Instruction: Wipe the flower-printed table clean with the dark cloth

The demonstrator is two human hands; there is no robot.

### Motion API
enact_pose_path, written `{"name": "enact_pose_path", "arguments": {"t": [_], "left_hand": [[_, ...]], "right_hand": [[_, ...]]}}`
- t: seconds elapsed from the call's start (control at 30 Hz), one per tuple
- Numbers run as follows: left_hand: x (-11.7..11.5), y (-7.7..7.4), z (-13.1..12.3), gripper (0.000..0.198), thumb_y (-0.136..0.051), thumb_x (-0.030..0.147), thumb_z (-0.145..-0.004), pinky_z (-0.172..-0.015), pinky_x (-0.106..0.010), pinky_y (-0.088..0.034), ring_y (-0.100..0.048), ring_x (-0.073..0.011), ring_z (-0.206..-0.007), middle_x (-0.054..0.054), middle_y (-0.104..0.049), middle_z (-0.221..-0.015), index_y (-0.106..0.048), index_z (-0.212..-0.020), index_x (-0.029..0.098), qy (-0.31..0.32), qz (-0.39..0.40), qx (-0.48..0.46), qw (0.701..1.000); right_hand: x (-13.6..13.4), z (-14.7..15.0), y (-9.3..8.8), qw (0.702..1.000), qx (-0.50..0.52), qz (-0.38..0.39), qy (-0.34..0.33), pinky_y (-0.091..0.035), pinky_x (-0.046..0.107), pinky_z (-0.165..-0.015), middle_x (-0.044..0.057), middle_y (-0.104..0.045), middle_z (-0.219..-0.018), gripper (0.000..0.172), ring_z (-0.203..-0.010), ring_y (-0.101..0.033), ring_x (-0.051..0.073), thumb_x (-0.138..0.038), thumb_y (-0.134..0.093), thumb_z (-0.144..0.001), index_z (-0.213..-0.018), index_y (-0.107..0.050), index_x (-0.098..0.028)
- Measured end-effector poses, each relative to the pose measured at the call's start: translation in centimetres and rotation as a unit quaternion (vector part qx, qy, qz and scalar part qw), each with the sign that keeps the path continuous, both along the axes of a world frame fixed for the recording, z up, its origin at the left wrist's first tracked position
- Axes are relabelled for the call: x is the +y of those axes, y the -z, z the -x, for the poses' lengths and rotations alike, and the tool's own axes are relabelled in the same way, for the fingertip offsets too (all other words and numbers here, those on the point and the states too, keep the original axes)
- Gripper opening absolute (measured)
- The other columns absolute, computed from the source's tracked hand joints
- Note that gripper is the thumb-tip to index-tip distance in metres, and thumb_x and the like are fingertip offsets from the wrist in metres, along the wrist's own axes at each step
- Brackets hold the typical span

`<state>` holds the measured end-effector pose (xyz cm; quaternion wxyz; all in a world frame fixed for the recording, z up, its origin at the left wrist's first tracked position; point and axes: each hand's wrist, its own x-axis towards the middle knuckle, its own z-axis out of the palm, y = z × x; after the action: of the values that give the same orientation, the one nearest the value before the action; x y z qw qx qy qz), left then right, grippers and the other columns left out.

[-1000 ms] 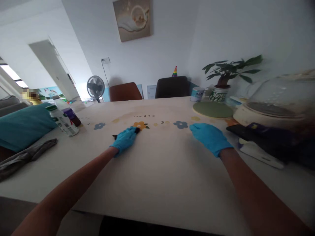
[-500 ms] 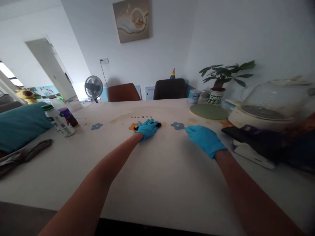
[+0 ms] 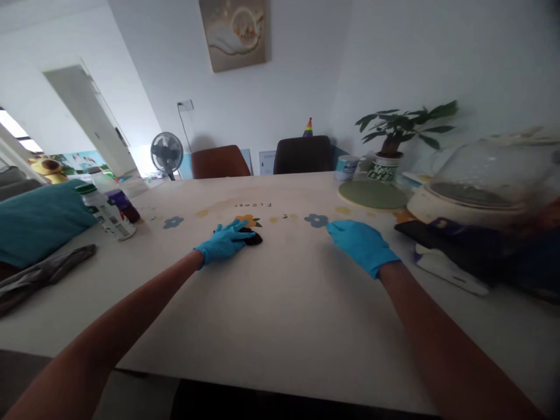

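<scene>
My left hand (image 3: 225, 241), in a blue glove, presses a small black cloth (image 3: 252, 238) onto the white table (image 3: 271, 326). The fingers lie over the cloth, and its dark edge sticks out to their right. Close by is a printed orange flower (image 3: 245, 220). My right hand (image 3: 361, 245), also gloved in blue, is closed in a loose fist near a printed blue flower (image 3: 315, 220). What its fingers hold, if anything, is hidden.
At the left are a white bottle with a green cap (image 3: 107, 213), a purple-labelled bottle (image 3: 125, 205) and a grey cloth (image 3: 48, 277). A green round mat (image 3: 371, 194), a potted plant (image 3: 385, 166), a domed appliance (image 3: 472, 186) and a dark flat object (image 3: 441, 251) occupy the right side.
My left hand has slid left and a little toward me with the black cloth under it, uncovering more of the orange flower. The right hand has stayed nearly in place.
</scene>
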<state>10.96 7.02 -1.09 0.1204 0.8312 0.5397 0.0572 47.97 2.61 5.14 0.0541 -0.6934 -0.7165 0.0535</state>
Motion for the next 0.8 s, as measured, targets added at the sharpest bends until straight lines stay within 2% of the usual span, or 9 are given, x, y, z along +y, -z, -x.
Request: {"name": "enact_pose_path", "arguments": {"t": [0.1, 0.2, 0.27, 0.37, 0.43, 0.5, 0.57, 0.67, 0.8], "left_hand": [[-2.3, 0.5, 1.6, 0.05, -0.051, 0.039, -0.104, -0.136, -0.057, -0.032, -0.051, -0.0314, -0.157, -0.005, -0.06, -0.165, -0.072, -0.149, 0.033, 0.016, -0.069, -0.024, 0.997], [-4.0, 0.8, 2.4, 0.043, -0.051, 0.033, -0.102, -0.128, -0.054, -0.045, -0.068, -0.0292, -0.138, -0.005, -0.076, -0.145, -0.081, -0.133, 0.032, 0.019, -0.088, -0.043, 0.995], [-4.4, 0.7, 2.4, 0.046, -0.05, 0.031, -0.102, -0.125, -0.053, -0.049, -0.07, -0.0292, -0.135, -0.004, -0.076, -0.145, -0.079, -0.138, 0.033, -0.021, -0.077, -0.072, 0.994], [-3.6, 0.2, 1.7, 0.053, -0.047, 0.035, -0.105, -0.12, -0.049, -0.053, -0.07, -0.0299, -0.135, -0.005, -0.074, -0.149, -0.067, -0.154, 0.031, -0.127, -0.064, -0.116, 0.983], [-2.7, 0.0, 1.0, 0.052, -0.048, 0.04, -0.106, -0.122, -0.046, -0.051, -0.068, -0.0302, -0.137, -0.005, -0.073, -0.15, -0.069, -0.153, 0.03, -0.139, -0.063, -0.098, 0.984], [-1.8, 0.0, 0.2, 0.053, -0.047, 0.041, -0.106, -0.129, -0.042, -0.043, -0.062, -0.0285, -0.145, -0.004, -0.067, -0.158, -0.07, -0.152, 0.028, -0.099, -0.058, -0.054, 0.992], [-1.2, 0.2, -0.7, 0.057, -0.041, 0.043, -0.108, -0.136, -0.041, -0.031, -0.05, -0.0266, -0.157, -0.003, -0.054, -0.171, -0.062, -0.159, 0.027, -0.07, -0.038, -0.016, 0.997], [-0.5, 0.5, -2.4, 0.068, -0.033, 0.052, -0.11, -0.14, -0.05, -0.016, -0.03, -0.03, -0.169, -0.005, -0.034, -0.182, -0.044, -0.171, 0.026, -0.077, -0.006, 0.026, 0.997], [1.6, 0.6, -4.2, 0.079, -0.034, 0.067, -0.106, -0.138, -0.066, -0.006, -0.024, -0.0383, -0.17, -0.007, -0.024, -0.186, -0.034, -0.175, 0.03, -0.081, -0.002, 0.054, 0.995]], "right_hand": [[-0.3, 0.4, -0.4, 1.0, 0.0, 0.008, 0.006, -0.055, 0.038, -0.102, 0.021, -0.076, -0.14, 0.046, -0.125, -0.074, 0.031, -0.028, -0.04, -0.113, -0.129, -0.079, -0.011], [-0.6, 0.8, -0.8, 1.0, -0.006, 0.018, 0.011, -0.055, 0.038, -0.101, 0.021, -0.076, -0.14, 0.046, -0.125, -0.074, 0.032, -0.028, -0.04, -0.113, -0.129, -0.079, -0.012], [-0.8, 1.0, -0.9, 1.0, -0.013, 0.017, 0.006, -0.056, 0.039, -0.1, 0.019, -0.078, -0.137, 0.044, -0.122, -0.076, 0.033, -0.028, -0.041, -0.112, -0.127, -0.081, -0.015], [-0.7, 1.1, -0.8, 1.0, -0.011, 0.01, 0.0, -0.057, 0.041, -0.101, 0.018, -0.078, -0.137, 0.044, -0.123, -0.076, 0.034, -0.028, -0.041, -0.112, -0.125, -0.081, -0.017], [-0.6, 1.1, -0.6, 1.0, -0.004, 0.009, 0.002, -0.057, 0.04, -0.102, 0.018, -0.078, -0.138, 0.042, -0.126, -0.075, 0.033, -0.027, -0.043, -0.112, -0.124, -0.082, -0.017], [-0.5, 0.9, -0.5, 1.0, 0.004, 0.009, 0.007, -0.057, 0.038, -0.102, 0.018, -0.078, -0.138, 0.041, -0.127, -0.074, 0.032, -0.027, -0.044, -0.112, -0.123, -0.082, -0.017], [-0.4, 0.8, -0.5, 1.0, 0.005, 0.012, 0.014, -0.056, 0.037, -0.103, 0.018, -0.078, -0.139, 0.042, -0.127, -0.074, 0.032, -0.028, -0.043, -0.113, -0.125, -0.081, -0.015], [-0.4, 0.7, -0.5, 1.0, 0.001, 0.018, 0.014, -0.056, 0.039, -0.103, 0.019, -0.077, -0.139, 0.045, -0.125, -0.074, 0.033, -0.03, -0.04, -0.114, -0.127, -0.08, -0.014], [-0.6, 0.7, -0.4, 1.0, 0.0, 0.022, 0.012, -0.057, 0.042, -0.103, 0.02, -0.077, -0.139, 0.045, -0.124, -0.075, 0.034, -0.028, -0.04, -0.113, -0.129, -0.079, -0.012]]}}
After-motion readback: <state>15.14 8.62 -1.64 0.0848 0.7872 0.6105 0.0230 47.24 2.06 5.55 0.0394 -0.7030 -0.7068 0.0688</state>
